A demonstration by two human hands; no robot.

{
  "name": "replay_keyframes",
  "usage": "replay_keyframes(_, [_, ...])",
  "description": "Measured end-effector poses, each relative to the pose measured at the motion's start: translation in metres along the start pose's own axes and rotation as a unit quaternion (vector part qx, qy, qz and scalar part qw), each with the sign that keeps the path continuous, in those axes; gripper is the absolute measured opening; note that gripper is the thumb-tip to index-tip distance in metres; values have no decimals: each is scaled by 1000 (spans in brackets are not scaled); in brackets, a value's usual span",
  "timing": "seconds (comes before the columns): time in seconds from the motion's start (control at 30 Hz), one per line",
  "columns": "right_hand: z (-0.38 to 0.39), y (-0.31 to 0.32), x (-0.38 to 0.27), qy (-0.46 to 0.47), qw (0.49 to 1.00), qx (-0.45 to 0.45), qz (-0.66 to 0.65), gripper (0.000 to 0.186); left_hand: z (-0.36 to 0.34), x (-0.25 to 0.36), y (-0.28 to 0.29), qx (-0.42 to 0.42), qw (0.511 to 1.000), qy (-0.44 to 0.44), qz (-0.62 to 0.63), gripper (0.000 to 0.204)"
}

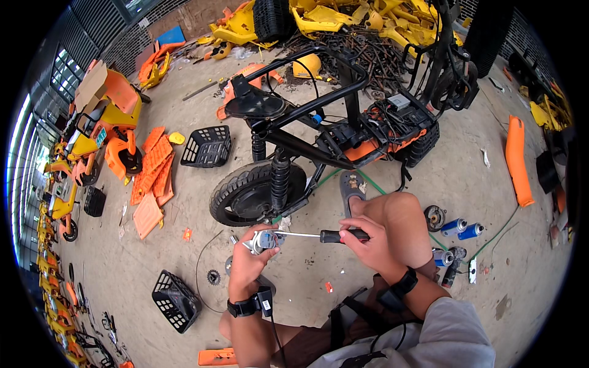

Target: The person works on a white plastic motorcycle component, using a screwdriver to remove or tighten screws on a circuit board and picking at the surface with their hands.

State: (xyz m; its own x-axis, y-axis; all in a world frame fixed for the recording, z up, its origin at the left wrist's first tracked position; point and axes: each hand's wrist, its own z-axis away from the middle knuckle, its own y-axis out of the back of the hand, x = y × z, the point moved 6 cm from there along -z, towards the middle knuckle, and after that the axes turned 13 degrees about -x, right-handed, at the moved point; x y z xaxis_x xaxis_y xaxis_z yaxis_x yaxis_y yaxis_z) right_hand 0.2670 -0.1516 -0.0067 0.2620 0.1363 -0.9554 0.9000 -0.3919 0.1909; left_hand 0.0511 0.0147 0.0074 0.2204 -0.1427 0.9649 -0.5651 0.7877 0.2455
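In the head view my left hand grips a small silver metal part with a grey-blue face. My right hand is closed on the dark handle of a long screwdriver, whose thin shaft reaches left to that part; its tip is too small to make out. Just beyond my hands stands a stripped black scooter frame with a rear wheel, black shock springs and exposed wiring over an orange panel. My knee and a grey clog show beside my right hand.
Blue spray cans, a power tool and a round metal part lie at my right, near a green cable. Black baskets and orange panels lie left, before parked scooters. Yellow body panels are piled behind.
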Motion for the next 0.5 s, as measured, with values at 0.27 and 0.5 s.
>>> replay_keyframes(0.27, [3,2,1,-5,999,35,-17,40,2,3,-1,-8,1000,22,-1,47])
replay_keyframes(0.5, [3,5,-3,12,999,32,13,43,2,6,-4,-6,1000,17,22,44])
